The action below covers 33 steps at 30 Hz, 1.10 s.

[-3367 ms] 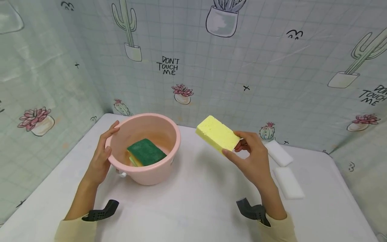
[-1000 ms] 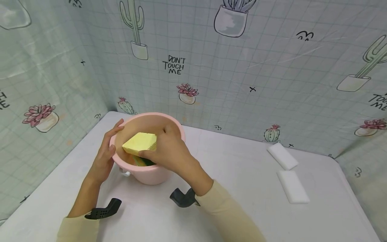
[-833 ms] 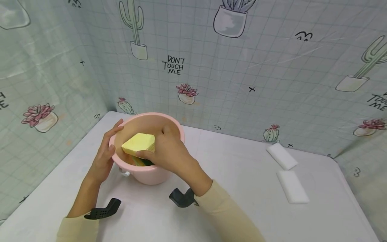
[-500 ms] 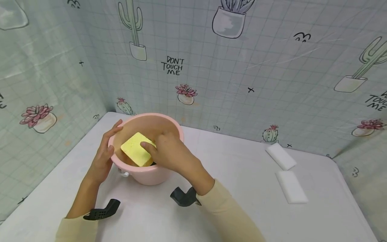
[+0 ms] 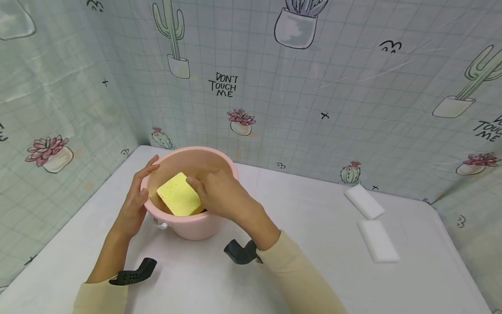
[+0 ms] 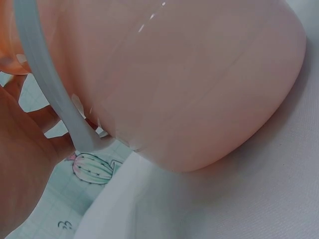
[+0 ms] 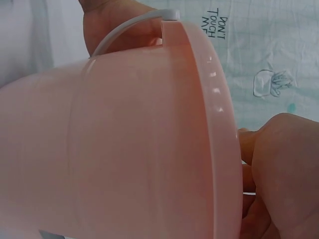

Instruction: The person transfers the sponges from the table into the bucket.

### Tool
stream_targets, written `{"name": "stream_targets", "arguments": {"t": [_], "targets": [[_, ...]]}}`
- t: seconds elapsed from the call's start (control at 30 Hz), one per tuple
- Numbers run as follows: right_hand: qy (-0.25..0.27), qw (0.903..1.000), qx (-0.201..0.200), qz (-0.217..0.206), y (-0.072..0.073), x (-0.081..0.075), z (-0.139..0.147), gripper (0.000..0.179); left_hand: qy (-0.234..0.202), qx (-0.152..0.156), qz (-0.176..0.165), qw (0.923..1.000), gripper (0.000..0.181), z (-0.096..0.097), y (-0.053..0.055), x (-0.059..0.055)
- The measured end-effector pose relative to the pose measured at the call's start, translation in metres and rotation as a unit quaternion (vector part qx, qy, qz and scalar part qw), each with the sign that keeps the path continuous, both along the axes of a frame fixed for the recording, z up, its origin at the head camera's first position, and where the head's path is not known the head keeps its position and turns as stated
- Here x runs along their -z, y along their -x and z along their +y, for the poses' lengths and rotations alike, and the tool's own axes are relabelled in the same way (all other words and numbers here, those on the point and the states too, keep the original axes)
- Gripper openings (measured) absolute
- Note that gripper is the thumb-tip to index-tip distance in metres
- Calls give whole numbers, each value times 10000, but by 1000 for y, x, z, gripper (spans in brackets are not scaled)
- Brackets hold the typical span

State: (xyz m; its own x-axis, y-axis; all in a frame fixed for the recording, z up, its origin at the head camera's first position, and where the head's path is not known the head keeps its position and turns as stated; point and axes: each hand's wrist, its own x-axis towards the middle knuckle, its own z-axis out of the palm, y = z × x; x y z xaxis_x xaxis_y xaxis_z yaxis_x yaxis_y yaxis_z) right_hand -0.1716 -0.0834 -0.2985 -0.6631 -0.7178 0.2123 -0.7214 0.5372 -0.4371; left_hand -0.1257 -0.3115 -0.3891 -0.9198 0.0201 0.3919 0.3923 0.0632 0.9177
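Observation:
In the head view a yellow sponge [image 5: 179, 195] lies tilted inside the pink bucket [image 5: 196, 226], covering most of a dark green scouring sponge [image 5: 203, 210]. My right hand [image 5: 225, 194] reaches over the near right rim, its thumb loosely over the yellow sponge's upper right edge; its fingertips are hidden in the bucket. My left hand [image 5: 133, 205] grips the bucket's left rim, thumb on the near side and fingers further back along the wall. In the left wrist view part of the left hand [image 6: 25, 154] shows behind the grey bucket handle [image 6: 47, 79].
Two white foam blocks lie on the white table [image 5: 313, 226] at the right: an upper block [image 5: 364, 202] and a lower block [image 5: 378, 241]. A curtain [image 5: 282, 100] printed with cacti stands behind and to the left of the bucket.
The right hand has carried the yellow sponge from right of the bucket into it. The sponge has settled flatter, and the hand has since loosened and shifted slightly right. The left hand stays on the rim.

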Motion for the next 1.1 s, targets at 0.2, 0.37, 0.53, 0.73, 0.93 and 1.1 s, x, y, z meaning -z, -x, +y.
{"name": "stream_targets", "arguments": {"t": [0.2,0.37,0.53,0.73,0.93,1.1], "targets": [[57,9999,-132,86,2,2,2,29,2,81,56,10000,54,0,0,1],[351,9992,-192,16,0,-1,7,27,73,-12,15,10000,55,0,0,2],[1059,9942,-129,112,-4,-3,20,24,148,-124,-30,9998,55,0,1,2],[2098,9777,-95,-22,-11,4,49,13,88,-48,25,9999,54,1,1,0],[2389,9705,301,157,-15,9,83,20,133,-79,37,9999,54,-1,0,-1],[2398,9656,789,624,-16,16,115,20,135,-132,-33,9998,55,-1,0,0]]}}
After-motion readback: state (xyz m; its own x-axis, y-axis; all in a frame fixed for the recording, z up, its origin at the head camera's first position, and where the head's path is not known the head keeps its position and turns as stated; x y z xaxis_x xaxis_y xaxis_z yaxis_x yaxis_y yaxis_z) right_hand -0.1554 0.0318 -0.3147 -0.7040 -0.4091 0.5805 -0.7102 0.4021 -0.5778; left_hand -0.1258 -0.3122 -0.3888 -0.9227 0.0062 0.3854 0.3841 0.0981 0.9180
